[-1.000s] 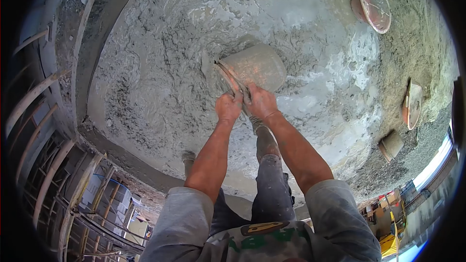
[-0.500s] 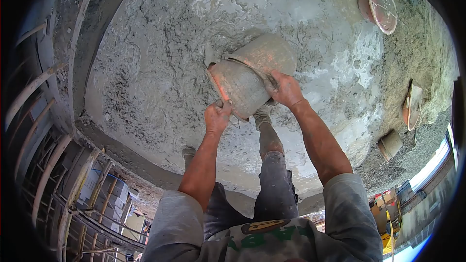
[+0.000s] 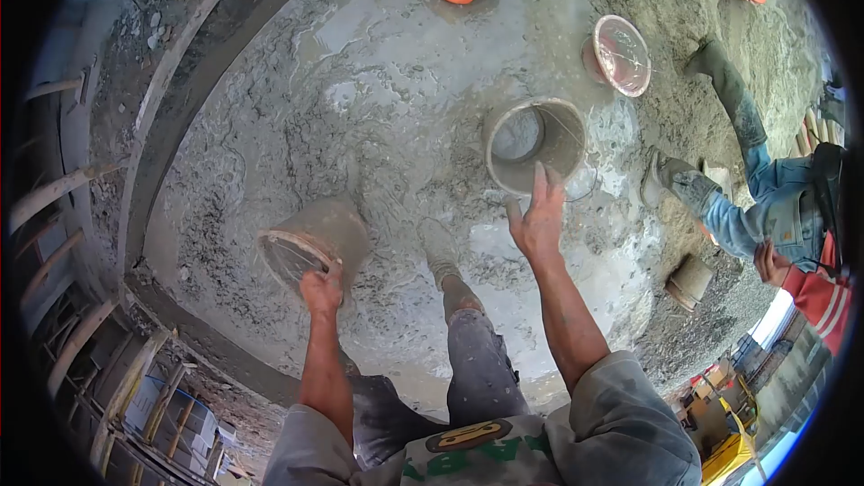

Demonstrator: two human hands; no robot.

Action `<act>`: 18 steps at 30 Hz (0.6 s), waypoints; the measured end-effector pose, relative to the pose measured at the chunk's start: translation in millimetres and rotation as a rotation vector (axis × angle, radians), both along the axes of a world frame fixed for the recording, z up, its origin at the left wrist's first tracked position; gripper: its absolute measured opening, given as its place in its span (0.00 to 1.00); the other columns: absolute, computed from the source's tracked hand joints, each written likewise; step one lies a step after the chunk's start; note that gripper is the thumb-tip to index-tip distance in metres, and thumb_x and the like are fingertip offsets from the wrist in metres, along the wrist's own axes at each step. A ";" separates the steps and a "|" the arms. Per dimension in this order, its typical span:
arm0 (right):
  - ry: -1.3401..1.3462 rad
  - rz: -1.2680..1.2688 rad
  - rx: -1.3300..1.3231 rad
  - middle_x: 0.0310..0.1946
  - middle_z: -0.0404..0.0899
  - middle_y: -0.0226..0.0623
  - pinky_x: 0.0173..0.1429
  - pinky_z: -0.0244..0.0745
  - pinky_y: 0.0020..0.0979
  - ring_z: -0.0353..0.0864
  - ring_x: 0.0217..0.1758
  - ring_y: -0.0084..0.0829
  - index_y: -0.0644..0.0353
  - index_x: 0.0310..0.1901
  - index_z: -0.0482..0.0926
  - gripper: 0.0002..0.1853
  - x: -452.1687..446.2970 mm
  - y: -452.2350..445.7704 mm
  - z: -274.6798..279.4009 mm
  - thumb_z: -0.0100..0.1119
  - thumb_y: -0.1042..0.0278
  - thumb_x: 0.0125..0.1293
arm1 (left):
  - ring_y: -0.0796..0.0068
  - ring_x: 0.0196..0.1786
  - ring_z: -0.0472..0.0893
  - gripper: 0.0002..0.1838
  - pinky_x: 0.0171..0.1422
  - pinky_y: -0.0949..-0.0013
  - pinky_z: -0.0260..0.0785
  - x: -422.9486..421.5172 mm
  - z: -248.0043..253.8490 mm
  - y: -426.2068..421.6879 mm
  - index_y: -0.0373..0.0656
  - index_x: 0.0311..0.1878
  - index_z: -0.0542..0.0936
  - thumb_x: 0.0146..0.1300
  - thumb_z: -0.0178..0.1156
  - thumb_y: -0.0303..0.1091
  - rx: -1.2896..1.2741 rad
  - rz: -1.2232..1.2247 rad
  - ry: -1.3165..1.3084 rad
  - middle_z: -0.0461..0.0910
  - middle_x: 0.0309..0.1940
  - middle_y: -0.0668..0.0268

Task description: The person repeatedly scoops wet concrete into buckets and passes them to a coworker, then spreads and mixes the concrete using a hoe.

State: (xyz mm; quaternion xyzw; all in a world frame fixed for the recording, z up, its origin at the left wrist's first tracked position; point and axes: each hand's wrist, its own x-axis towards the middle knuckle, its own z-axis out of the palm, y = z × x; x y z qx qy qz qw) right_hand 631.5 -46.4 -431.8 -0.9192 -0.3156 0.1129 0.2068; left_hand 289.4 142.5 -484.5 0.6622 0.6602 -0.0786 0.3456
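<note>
Wet concrete (image 3: 396,81) could make the left hand (image 3: 321,289), gripping a bucket (image 3: 340,223), slip, the open right hand (image 3: 540,227) beside a pail (image 3: 562,146).

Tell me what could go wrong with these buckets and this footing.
The tilted bucket, held at its rim by the left hand, could slip from a single-handed grip.
The wire handle of the other bucket hangs outside its rim and might snag.
The wearer's foot stands in wet, uneven mix, so it could slide.
</note>
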 end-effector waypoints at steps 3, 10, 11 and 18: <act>0.766 -0.020 -0.148 0.65 0.50 0.60 0.70 0.51 0.41 0.51 0.69 0.54 0.69 0.65 0.52 0.49 -73.5 23.9 -20.1 0.67 0.49 0.49 | 0.63 0.15 0.74 0.25 0.27 0.58 0.65 30.4 41.5 -14.3 0.30 0.20 0.77 0.49 0.66 0.49 -0.057 -0.052 0.022 0.72 0.11 0.53; 1.454 -0.460 0.082 0.60 0.64 0.51 0.46 0.76 0.37 0.70 0.58 0.42 0.62 0.69 0.48 0.52 -96.8 42.9 -57.5 0.64 0.40 0.52 | 0.61 0.29 0.80 0.16 0.35 0.64 0.69 109.2 65.2 -56.8 0.40 0.33 0.81 0.59 0.57 0.45 -0.249 0.153 -0.308 0.80 0.25 0.55; 1.325 -0.382 0.013 0.56 0.68 0.49 0.35 0.78 0.34 0.75 0.52 0.38 0.56 0.69 0.51 0.49 -82.8 38.4 -58.2 0.64 0.41 0.52 | 0.60 0.30 0.80 0.16 0.36 0.63 0.70 120.8 66.0 -51.5 0.40 0.33 0.80 0.60 0.56 0.45 -0.252 0.134 -0.314 0.80 0.26 0.55; 1.414 -0.340 -0.176 0.42 0.77 0.48 0.34 0.80 0.35 0.80 0.38 0.39 0.71 0.50 0.71 0.30 -26.2 58.7 -115.7 0.59 0.52 0.55 | 0.78 0.34 0.78 0.14 0.40 0.69 0.69 145.6 60.7 -37.4 0.44 0.45 0.80 0.63 0.55 0.42 -0.143 -0.256 -0.619 0.83 0.34 0.64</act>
